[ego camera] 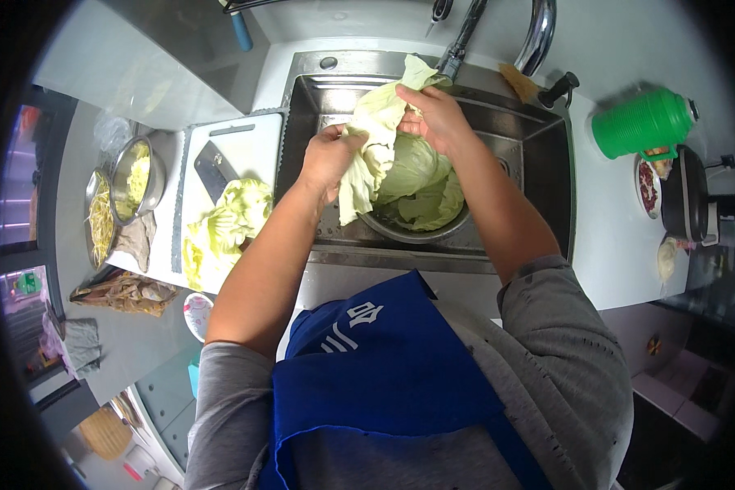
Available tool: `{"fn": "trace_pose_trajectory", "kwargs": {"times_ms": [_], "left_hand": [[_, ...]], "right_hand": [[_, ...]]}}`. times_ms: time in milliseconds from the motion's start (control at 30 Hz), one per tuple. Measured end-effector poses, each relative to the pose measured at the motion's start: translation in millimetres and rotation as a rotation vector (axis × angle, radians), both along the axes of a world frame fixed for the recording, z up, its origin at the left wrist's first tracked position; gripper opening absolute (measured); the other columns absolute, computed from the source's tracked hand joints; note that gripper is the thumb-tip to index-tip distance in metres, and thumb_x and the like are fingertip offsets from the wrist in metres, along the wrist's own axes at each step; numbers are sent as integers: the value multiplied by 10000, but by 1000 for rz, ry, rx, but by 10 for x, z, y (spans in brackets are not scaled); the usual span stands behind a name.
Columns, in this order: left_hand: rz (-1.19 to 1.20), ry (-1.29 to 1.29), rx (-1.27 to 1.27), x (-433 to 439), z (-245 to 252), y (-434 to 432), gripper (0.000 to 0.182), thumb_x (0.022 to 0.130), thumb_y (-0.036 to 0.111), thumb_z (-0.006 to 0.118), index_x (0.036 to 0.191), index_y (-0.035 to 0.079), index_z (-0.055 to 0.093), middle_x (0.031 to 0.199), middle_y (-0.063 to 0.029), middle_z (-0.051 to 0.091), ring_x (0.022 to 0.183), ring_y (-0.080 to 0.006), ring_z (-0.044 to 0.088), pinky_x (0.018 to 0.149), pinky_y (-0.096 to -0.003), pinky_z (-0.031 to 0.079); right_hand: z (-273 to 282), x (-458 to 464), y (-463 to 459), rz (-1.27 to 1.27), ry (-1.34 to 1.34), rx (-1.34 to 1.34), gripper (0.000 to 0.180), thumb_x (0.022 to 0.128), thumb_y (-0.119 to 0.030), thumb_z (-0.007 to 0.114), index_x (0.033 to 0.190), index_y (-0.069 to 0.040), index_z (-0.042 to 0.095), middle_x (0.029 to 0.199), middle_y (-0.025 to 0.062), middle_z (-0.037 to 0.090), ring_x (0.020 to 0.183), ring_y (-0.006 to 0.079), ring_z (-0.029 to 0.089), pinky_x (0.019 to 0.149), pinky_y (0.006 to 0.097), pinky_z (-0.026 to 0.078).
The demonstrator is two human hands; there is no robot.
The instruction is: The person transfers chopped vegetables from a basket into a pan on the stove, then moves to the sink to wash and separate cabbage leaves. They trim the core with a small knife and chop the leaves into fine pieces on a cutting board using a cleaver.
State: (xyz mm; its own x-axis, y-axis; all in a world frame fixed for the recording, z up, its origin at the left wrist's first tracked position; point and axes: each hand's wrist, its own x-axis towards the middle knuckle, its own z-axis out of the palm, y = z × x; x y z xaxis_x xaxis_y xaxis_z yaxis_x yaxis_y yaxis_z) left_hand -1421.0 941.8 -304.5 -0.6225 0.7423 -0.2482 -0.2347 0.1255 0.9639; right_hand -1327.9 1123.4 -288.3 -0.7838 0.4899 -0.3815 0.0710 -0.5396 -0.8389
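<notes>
A large pale-green cabbage leaf [370,147] is held up between both hands over the stainless steel sink [545,153]. My left hand [331,156] grips its left edge, and my right hand [432,116] pinches it near the top, close to the faucet. Just below the leaf, a cabbage head [413,165] and loose leaves [432,205] sit in a round metal basin [416,236] inside the sink. More cabbage leaves [226,226] lie on the white cutting board [236,141] at the left, partly over a cleaver's blade [213,168].
Left of the board stand a metal bowl of shredded cabbage [138,177] and a dish of bean sprouts [100,217]. A chrome faucet [459,46] rises behind the sink. At right are a green thermos [643,124], a plate of reddish food [648,187] and a dark appliance [685,193].
</notes>
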Motion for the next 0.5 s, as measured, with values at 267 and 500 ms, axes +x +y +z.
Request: {"fn": "trace_pose_trajectory", "kwargs": {"times_ms": [267, 500], "left_hand": [[93, 170, -221, -12, 19, -97, 428, 785, 82, 719, 1141, -71, 537, 888, -149, 669, 755, -163, 634, 644, -290, 507], [60, 503, -561, -94, 51, -254, 430, 717, 278, 670, 1028, -18, 682, 898, -235, 686, 914, -338, 671, 825, -372, 512]], "right_hand": [[-82, -58, -108, -267, -303, 766, 627, 845, -251, 702, 1303, 76, 425, 1187, 193, 561, 1067, 311, 576, 853, 396, 510], [587, 85, -398, 203, -388, 1565, 338, 859, -263, 613, 1110, -36, 604, 1036, 203, 624, 937, 368, 609, 812, 431, 489]]}}
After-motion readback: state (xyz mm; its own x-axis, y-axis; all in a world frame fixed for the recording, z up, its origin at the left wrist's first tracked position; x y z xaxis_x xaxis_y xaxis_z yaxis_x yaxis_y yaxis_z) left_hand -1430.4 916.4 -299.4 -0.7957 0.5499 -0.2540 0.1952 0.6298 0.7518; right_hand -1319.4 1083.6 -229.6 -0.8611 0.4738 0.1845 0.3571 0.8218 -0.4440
